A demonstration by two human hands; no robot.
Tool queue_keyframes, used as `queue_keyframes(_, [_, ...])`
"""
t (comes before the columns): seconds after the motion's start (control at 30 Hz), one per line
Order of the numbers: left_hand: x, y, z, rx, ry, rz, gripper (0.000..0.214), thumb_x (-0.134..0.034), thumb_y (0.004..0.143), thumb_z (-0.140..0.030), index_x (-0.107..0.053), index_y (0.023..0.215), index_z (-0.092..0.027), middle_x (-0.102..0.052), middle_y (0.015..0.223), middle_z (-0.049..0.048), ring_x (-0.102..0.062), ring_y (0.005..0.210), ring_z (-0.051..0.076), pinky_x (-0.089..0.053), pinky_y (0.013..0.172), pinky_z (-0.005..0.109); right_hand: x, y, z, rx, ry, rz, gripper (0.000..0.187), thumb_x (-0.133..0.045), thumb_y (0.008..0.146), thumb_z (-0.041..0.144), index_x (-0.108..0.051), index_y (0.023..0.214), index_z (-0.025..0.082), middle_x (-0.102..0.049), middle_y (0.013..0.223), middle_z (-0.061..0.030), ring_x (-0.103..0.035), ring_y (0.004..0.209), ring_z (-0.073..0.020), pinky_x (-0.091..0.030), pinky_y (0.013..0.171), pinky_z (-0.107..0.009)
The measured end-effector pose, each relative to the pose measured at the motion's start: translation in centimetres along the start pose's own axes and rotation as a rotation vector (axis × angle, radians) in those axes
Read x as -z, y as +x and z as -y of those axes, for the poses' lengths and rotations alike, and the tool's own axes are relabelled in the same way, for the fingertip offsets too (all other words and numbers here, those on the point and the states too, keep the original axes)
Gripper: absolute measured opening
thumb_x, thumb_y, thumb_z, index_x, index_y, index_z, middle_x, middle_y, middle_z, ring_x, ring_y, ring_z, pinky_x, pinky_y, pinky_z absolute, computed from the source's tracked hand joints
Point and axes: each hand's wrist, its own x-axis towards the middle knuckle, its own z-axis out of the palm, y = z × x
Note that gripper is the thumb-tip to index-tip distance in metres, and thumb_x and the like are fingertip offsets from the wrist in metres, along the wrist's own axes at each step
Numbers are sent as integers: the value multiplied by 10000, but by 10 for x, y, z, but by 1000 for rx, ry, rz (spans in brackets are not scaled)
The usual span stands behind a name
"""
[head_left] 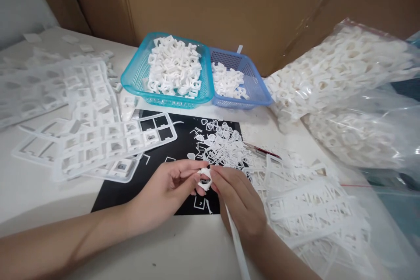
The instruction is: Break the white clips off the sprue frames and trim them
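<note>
A red mark on the upper plastic bag (344,65), far right, is too blurred to read. Above the black mat (185,135), a small white piece (206,171) sits between both hands' fingertips, the nearly closed left hand (169,186) pinching its left side and the right hand (241,199), fingers bunched, gripping its right edge. The piece looks angular, with a wide central opening.

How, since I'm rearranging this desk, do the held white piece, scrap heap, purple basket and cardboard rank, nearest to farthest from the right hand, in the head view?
1. White piece: just left, right at the right hand.
2. Scrap heap: ahead, on the black mat.
3. Purple basket: farther ahead, beyond the heap.
4. Cardboard: behind the basket.
</note>
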Motion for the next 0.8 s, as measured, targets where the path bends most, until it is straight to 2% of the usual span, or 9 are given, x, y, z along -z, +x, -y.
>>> queue_keyframes(0.17, [1, 0, 5, -13, -75, 22, 284, -686, 825, -266, -653, 1075, -136, -744, 843, 41, -665, 722, 119, -541, 727, 226, 9, 8, 0, -178, 249, 77, 256, -520, 869, 25, -633, 1064, 147, -717, 987, -99, -659, 937, -187, -571, 800, -336])
queue_keyframes(0.3, [2, 1, 6, -23, -91, 53, 256, -642, 868, -266, -642, 1092, -141, -747, 906, 49, -676, 781, 126, -542, 775, 238, 15, 7, -2, -287, 349, 131, 298, -542, 871, 59, -627, 1123, 194, -685, 1152, -82, -624, 1081, -190, -536, 905, -371])
queue_keyframes(0.57, [2, 0, 5, -16, -132, 70, 239, -644, 872, -272, -637, 1075, -145, -749, 896, 45, -684, 795, 136, -548, 803, 263, 11, 6, -5, -293, 315, 164, 279, -548, 875, 71, -642, 1103, 203, -707, 1109, -65, -636, 1025, -176, -559, 859, -337])
queue_keyframes(0.8, [2, 1, 6, -2, -131, 54, 279, -648, 865, -278, -605, 1096, -127, -753, 897, 65, -684, 798, 144, -546, 804, 275, 12, 7, -3, -286, 306, 172, 287, -555, 859, 45, -657, 1087, 188, -717, 1079, -67, -640, 1031, -170, -555, 879, -320])
